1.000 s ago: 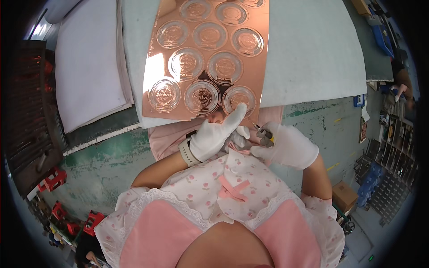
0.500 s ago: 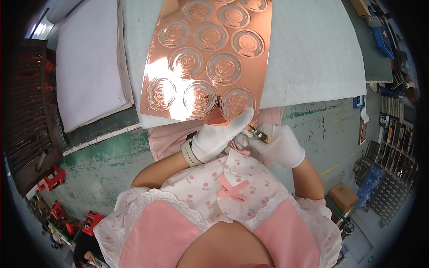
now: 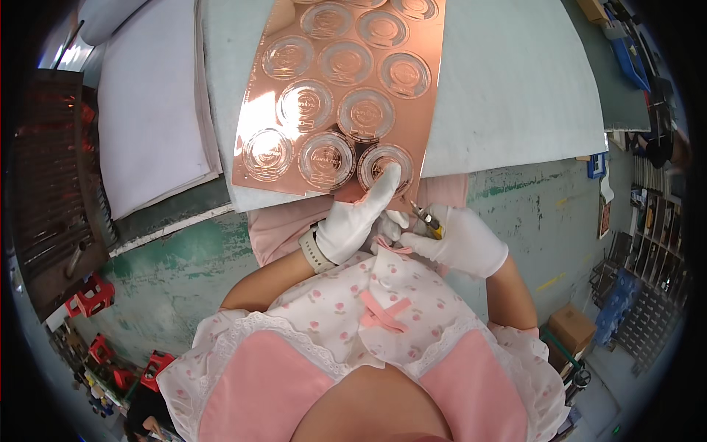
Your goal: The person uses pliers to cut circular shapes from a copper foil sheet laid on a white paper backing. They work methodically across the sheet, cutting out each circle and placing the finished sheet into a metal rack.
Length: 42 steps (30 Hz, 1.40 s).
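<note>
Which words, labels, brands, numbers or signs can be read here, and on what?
Shiny copper-coloured rectangular sheet: lettering in its round designs, partly legible; wording not copied here.
Slim yellow-and-black tool in the white-gloved right hand: none readable.
Small red-and-white rectangular card, at right: any print is too small to read.

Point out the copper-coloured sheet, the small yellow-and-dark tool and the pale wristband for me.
Copper-coloured sheet (image 3: 333,92): head view, on bare surface between the raised circles.
Yellow-and-dark tool (image 3: 430,221): head view, on its handle.
Pale wristband (image 3: 312,251): head view, on the strap.
</note>
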Available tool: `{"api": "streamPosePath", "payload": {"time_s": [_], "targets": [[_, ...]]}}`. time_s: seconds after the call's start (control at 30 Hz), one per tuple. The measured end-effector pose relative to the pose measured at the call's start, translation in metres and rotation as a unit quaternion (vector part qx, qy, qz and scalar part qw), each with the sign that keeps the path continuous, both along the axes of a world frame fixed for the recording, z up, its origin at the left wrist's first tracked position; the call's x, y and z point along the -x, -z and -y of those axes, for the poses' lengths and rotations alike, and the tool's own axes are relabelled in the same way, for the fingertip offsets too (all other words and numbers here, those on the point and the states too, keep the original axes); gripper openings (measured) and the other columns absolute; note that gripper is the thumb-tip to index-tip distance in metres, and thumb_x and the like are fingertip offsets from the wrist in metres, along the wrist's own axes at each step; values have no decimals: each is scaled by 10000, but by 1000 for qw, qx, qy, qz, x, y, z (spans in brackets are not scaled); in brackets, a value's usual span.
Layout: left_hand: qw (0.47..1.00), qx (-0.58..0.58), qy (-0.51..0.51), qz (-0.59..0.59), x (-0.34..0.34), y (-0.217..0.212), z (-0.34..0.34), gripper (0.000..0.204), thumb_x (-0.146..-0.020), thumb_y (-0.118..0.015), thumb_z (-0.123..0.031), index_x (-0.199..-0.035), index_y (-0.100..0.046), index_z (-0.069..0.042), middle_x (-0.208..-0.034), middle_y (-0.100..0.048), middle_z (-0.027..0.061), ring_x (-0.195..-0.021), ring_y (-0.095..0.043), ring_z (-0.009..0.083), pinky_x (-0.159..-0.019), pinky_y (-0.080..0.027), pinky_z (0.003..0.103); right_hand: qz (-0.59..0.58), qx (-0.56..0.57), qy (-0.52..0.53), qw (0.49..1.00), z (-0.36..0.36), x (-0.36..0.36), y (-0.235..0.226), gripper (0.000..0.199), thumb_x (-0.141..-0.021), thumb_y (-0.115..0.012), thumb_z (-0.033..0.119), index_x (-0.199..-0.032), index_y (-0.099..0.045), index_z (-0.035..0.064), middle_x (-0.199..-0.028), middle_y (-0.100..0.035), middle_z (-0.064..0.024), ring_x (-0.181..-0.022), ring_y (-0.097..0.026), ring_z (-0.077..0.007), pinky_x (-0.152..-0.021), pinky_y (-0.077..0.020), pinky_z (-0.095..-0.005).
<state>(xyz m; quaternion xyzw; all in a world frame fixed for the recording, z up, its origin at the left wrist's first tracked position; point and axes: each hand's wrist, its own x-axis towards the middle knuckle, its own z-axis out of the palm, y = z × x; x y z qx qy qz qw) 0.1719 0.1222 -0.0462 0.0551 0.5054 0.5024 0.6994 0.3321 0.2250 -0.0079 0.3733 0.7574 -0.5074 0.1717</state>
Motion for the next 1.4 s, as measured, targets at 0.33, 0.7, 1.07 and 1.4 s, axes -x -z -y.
{"api": "streamPosePath", "payload": {"time_s": [0.33, 0.7, 1.07, 1.4], "targets": [[996, -74, -50, -30, -6, 12, 2, 380, -951, -484, -386, -1091, -568, -42, -754, -639, 71, -585, -594, 113, -490, -464, 233, -13, -43, -20, 999, 2, 0, -1, 424, -776, -682, 389, -708, -579, -16, -603, -578, -182, -552, -597, -304, -530, -463, -364], [984, -133, -84, -82, -9, 7, 6, 321, -934, -545, -328, -1060, -598, -38, -816, -629, 36, -666, -615, 107, -560, -477, 221, -79, -22, -5, 997, 5, -4, 4, 400, -756, -731, 346, -731, -577, -23, -590, -573, -118, -515, -576, -188, -500, -460, -306], [998, -61, -17, 7, 1, -3, 1, 340, -944, -506, -379, -962, -594, -50, -750, -624, 43, -610, -591, 103, -528, -463, 235, -19, 0, -44, 999, 1, 1, 2, 459, -753, -701, 412, -819, -599, -30, -700, -621, -186, -625, -627, -313, -591, -486, -355], [992, -13, 125, 2, 5, -11, 20, 296, -935, -532, -353, -1017, -562, -71, -771, -630, 51, -729, -642, 123, -596, -497, 229, -64, 5, 153, 986, -34, -39, -17, 364, -786, -714, 294, -925, -617, -29, -695, -597, -63, -584, -535, -106, -572, -448, -265]]}}
